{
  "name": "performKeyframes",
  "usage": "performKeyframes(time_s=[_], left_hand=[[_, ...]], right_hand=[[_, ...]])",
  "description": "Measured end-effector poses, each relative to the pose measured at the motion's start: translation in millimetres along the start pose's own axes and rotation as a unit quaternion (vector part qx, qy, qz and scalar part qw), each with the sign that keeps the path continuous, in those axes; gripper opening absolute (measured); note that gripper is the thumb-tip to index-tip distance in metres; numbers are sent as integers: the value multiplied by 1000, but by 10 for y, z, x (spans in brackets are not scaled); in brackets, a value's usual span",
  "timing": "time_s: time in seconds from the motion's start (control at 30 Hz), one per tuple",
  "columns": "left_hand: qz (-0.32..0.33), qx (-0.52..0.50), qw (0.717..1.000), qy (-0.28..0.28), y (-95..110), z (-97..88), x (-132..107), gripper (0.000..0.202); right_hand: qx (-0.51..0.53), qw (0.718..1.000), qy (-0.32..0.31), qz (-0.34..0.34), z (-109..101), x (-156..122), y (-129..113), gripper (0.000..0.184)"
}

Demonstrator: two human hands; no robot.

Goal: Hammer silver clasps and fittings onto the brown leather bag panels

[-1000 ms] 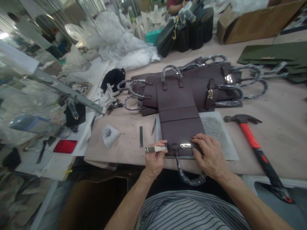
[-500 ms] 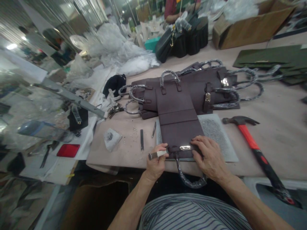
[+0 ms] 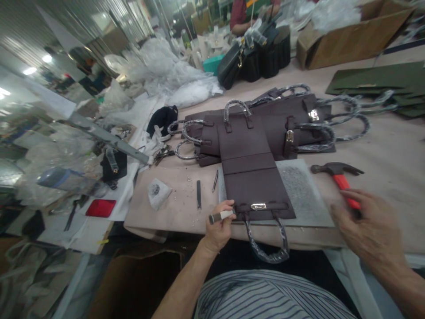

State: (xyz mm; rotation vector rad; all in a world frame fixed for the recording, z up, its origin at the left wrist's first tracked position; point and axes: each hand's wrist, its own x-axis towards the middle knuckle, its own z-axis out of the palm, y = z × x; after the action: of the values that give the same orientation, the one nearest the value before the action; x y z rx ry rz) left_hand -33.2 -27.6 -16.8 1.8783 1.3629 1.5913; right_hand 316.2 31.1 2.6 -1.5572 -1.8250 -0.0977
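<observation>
One dark bag [image 3: 250, 186] lay across the grey slab [image 3: 310, 192], the left grip [image 3: 217, 230] pinched a short tool [image 3: 220, 216] over the slab's near-left corner, probably best held steady, and the right grip [image 3: 372, 226] showed blurred at a hammer [image 3: 341, 181] right of the slab, closure impossible to tell.

The right hand [image 3: 372, 235], pressed to the dark brown bag [image 3: 254, 188] half a second ago, has swung right to the hammer [image 3: 338, 169], its blurred fingers now over the red handle; contact is unclear. The hammer's black grip has vanished beneath the hand, while the bag's near right corner [image 3: 288, 212] and right handle base [image 3: 276, 215] have come into view.
</observation>
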Motion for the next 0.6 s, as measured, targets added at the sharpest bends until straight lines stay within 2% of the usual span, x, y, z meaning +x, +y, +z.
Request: performKeyframes(time_s=[0.1,0.2,0.27,0.4,0.5,0.6], left_hand=[[1,-2,1000,-18,12,-12,49,9],[-2,-2,1000,-30,27,-25,97,8],[4,3,999,-40,40,-34,134,9],[18,20,997,-66,74,-24,207,10],[-1,25,998,-65,108,11,233,9],[-29,23,997,-70,153,44,249,12]], right_hand=[[-56,997,-24,48,-53,-64,393,26],[-57,980,-118,149,-64,-113,640,27],[-45,962,-171,210,-59,-96,707,28],[-39,925,-226,303,-52,49,722,23],[143,887,-282,337,-89,159,628,26],[363,801,-341,332,-203,248,323,38]])
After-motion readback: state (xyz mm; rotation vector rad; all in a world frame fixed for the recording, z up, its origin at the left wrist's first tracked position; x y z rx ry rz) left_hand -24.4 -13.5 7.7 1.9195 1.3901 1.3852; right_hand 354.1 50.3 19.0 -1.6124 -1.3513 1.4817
